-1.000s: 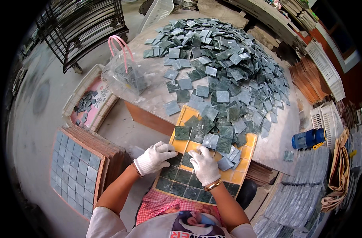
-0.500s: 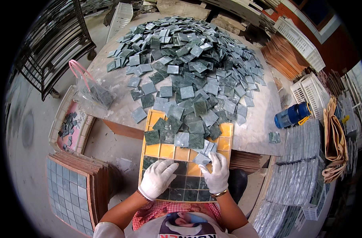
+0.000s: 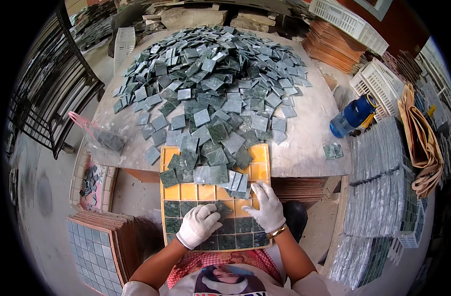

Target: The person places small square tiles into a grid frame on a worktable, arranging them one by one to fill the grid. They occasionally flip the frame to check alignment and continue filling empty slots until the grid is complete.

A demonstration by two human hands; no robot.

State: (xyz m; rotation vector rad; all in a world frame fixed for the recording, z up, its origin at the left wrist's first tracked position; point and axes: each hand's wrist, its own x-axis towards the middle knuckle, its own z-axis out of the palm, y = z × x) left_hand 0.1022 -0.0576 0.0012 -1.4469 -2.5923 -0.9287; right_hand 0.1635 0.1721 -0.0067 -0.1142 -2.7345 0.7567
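In front of me a yellow grid tray (image 3: 258,170) has its nearer rows filled with dark green square stone tiles (image 3: 227,241). My left hand (image 3: 199,227), in a white glove, is closed over the tray's middle. A green stone tile (image 3: 223,209) lies askew at its fingertips. My right hand (image 3: 268,209), also gloved, rests at the tray's right side, thumb and fingers apart with nothing between them. Close to its fingertips lie several overlapping grey tiles (image 3: 236,181). More loose tiles (image 3: 200,173) cover the tray's far part.
A big heap of tiles (image 3: 210,64) spreads over the table (image 3: 304,158). A blue bottle (image 3: 352,116) and two small tiles (image 3: 332,151) are on the right. Stacked tile sheets (image 3: 376,192) stand beside me; tiled boards (image 3: 94,246) and a pink-handled bag (image 3: 107,139) are left.
The view has shifted, so the table appears further left. My left hand has moved inward and a tile now shows at its fingertips. My right hand has come off the grey tiles.
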